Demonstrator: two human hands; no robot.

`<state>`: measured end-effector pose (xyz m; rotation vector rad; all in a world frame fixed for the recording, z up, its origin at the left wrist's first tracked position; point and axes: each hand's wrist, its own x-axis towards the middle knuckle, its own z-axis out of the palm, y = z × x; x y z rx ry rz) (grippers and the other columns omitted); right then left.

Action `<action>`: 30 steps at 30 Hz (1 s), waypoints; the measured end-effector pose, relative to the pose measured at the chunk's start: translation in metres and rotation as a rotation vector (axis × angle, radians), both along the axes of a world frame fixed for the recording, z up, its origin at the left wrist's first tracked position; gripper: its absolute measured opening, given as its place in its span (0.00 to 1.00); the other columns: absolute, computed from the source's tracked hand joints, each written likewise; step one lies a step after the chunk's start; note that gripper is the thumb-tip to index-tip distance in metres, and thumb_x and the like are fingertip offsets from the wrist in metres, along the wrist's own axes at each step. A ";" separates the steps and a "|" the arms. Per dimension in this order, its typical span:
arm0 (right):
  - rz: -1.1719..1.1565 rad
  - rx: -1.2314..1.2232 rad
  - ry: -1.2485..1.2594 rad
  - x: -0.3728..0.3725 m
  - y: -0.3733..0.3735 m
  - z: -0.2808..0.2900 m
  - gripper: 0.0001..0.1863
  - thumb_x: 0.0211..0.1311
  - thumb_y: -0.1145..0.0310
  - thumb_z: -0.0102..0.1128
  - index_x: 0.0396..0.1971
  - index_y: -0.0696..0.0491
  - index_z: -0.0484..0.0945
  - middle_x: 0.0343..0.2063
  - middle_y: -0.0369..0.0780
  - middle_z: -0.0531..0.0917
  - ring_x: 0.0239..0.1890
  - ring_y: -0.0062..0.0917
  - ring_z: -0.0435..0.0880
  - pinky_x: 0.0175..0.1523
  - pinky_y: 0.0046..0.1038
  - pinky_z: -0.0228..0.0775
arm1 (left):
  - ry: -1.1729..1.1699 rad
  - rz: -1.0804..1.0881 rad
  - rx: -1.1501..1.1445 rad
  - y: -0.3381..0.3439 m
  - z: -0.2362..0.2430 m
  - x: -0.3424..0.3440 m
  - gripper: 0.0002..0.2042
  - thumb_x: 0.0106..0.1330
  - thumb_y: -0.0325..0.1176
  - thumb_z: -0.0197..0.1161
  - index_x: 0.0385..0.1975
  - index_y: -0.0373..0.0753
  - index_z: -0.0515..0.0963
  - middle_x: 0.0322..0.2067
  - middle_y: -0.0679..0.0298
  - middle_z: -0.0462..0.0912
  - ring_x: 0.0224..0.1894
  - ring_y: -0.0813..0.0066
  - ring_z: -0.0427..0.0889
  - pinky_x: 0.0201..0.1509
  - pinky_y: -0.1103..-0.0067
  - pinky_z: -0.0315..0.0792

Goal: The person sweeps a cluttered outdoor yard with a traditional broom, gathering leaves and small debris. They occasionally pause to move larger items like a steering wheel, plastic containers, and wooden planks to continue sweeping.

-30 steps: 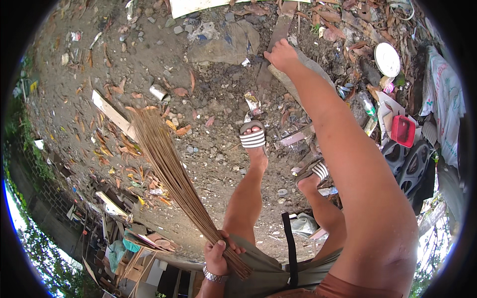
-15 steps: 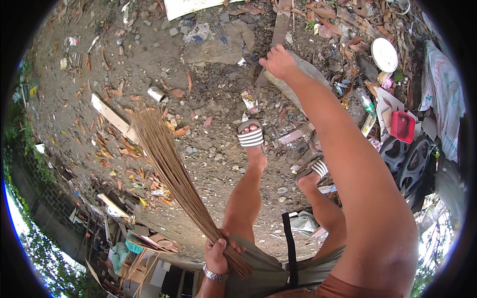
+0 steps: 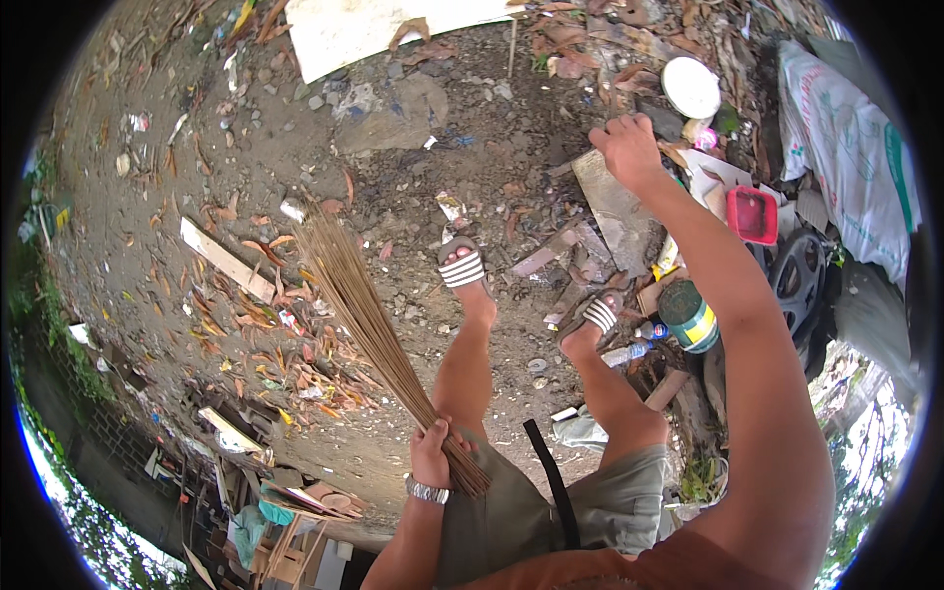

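Note:
My left hand [image 3: 431, 457], with a metal watch on its wrist, is wrapped round the bound end of a stick broom [image 3: 379, 359]. The broom's long thin sticks fan out over the dirt, away from me and to the left. On the far right my right hand [image 3: 629, 149] is closed at the top edge of a weathered flat board [image 3: 612, 211]; its fingertips are partly hidden. The board stands tilted beside the litter. Near its lower left lies a reddish-brown plank piece [image 3: 548, 251]. My sandalled feet [image 3: 462, 267] stand between the broom and the board.
Dry leaves [image 3: 329, 369] and a pale plank [image 3: 226, 258] lie left of the broom. At right are a green can [image 3: 688, 317], a red tray [image 3: 752, 214], a white round lid [image 3: 691, 88], black wheel-like covers [image 3: 798, 270] and a white sack [image 3: 841, 138]. A pale sheet [image 3: 383, 29] lies ahead.
My right hand has moved right with the board, which now stands more steeply. The green can has come into view. The left hand still holds the broom, and the view has shifted slightly.

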<state>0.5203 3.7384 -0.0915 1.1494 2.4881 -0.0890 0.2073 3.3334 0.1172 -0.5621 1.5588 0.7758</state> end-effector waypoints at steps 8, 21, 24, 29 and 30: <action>-0.349 0.499 0.128 0.144 -0.003 0.201 0.09 0.56 0.67 0.63 0.37 0.39 0.79 0.31 0.33 0.77 0.41 0.31 0.79 0.52 0.42 0.61 | 0.031 -0.185 -0.019 0.003 -0.008 0.032 0.08 0.66 0.36 0.61 0.31 0.39 0.74 0.16 0.62 0.73 0.16 0.69 0.76 0.24 0.67 0.78; -1.486 0.921 0.702 0.420 -0.240 0.509 0.14 0.62 0.67 0.60 0.46 0.54 0.78 0.37 0.43 0.83 0.38 0.32 0.82 0.47 0.34 0.72 | 0.314 -0.187 0.143 0.078 0.079 -0.024 0.10 0.58 0.41 0.63 0.26 0.43 0.73 0.22 0.63 0.74 0.21 0.67 0.75 0.26 0.70 0.72; -1.628 0.975 0.676 0.475 -0.328 0.564 0.12 0.63 0.68 0.59 0.45 0.55 0.78 0.35 0.43 0.83 0.37 0.31 0.81 0.47 0.34 0.72 | 0.325 -0.281 0.151 0.095 0.128 -0.036 0.10 0.59 0.42 0.63 0.27 0.45 0.73 0.22 0.65 0.74 0.23 0.67 0.75 0.27 0.69 0.73; -1.783 1.030 0.448 0.538 -0.452 0.646 0.11 0.63 0.70 0.58 0.45 0.52 0.77 0.32 0.45 0.83 0.35 0.35 0.81 0.45 0.36 0.72 | 0.380 -0.468 0.153 0.073 0.172 -0.042 0.12 0.63 0.42 0.65 0.39 0.43 0.78 0.29 0.65 0.78 0.28 0.67 0.79 0.32 0.69 0.75; -1.794 1.035 0.369 0.547 -0.472 0.661 0.11 0.62 0.71 0.58 0.45 0.51 0.77 0.35 0.47 0.83 0.38 0.39 0.82 0.46 0.38 0.72 | 0.387 -0.529 0.148 0.066 0.175 -0.044 0.11 0.65 0.41 0.64 0.40 0.43 0.78 0.31 0.66 0.79 0.30 0.67 0.80 0.34 0.70 0.76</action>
